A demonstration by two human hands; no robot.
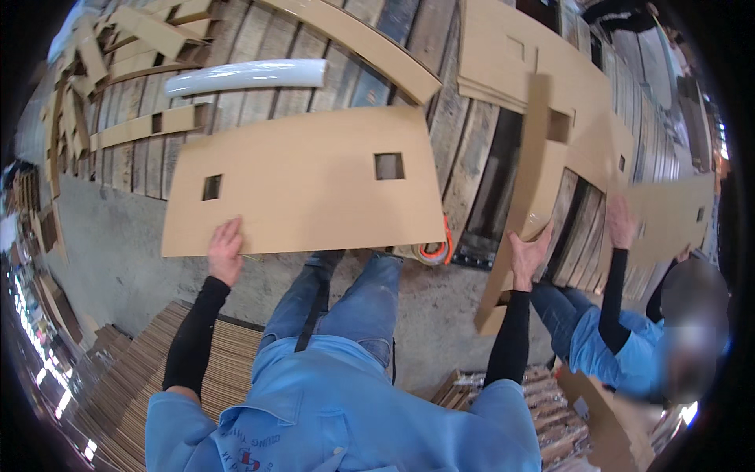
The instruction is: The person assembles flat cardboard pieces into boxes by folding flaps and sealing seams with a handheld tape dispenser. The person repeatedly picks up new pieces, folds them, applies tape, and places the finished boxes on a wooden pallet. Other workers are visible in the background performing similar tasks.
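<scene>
A flat brown cardboard sheet [307,181] with two square cut-outs lies before me on wooden pallets. My left hand [226,250] rests on its near left edge, fingers lying flat on the surface. My right hand [530,256] grips a long folded cardboard strip [528,189], which stands tilted to the right of the sheet; part of the grip is hidden. Beside the sheet's near right corner is an orange tape dispenser [434,250], partly covered by the sheet.
Folded cardboard strips [149,35] are heaped at the far left, near a roll of clear wrap [248,76]. More sheets [503,47] lie far right. A co-worker [613,330] at right handles another sheet [668,212]. A cardboard stack [157,377] stands behind me at left.
</scene>
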